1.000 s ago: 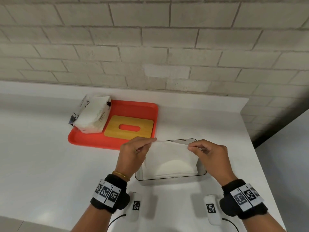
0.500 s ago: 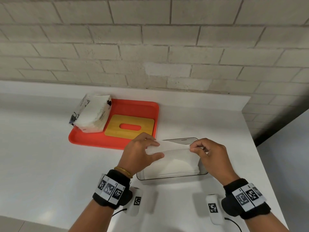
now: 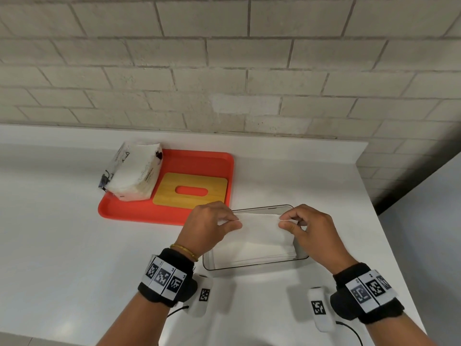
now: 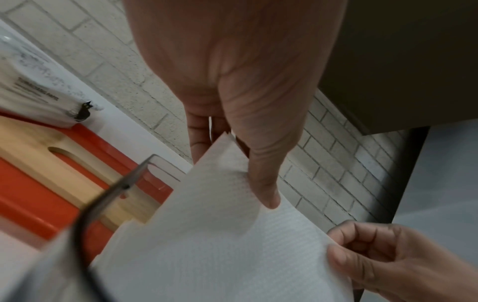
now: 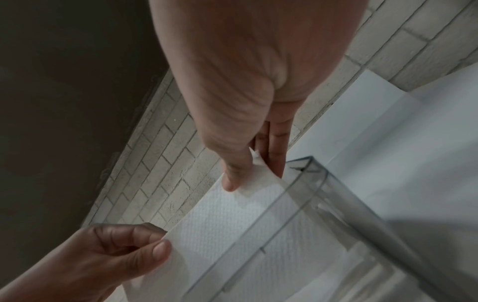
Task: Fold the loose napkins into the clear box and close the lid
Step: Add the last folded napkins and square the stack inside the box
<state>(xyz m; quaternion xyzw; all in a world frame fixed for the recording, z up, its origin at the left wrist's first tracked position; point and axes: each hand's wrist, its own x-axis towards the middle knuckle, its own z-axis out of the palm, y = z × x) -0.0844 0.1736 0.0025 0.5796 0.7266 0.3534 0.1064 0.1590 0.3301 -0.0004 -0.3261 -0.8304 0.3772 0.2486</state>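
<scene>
Napkin [image 3: 259,222] edge pinched by both hands above clear box [image 3: 303,255].

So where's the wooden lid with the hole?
In the head view the wooden lid lies flat on the red tray, right of the napkin pack, behind the clear box.

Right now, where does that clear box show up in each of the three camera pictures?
Head: the clear box sits low and right of centre, between the two hands.
Left wrist: only its dark rim shows, curving through the lower left.
Right wrist: its see-through wall fills the lower right.
Shared landmark: the white napkin that both hands pinch above it.
</scene>
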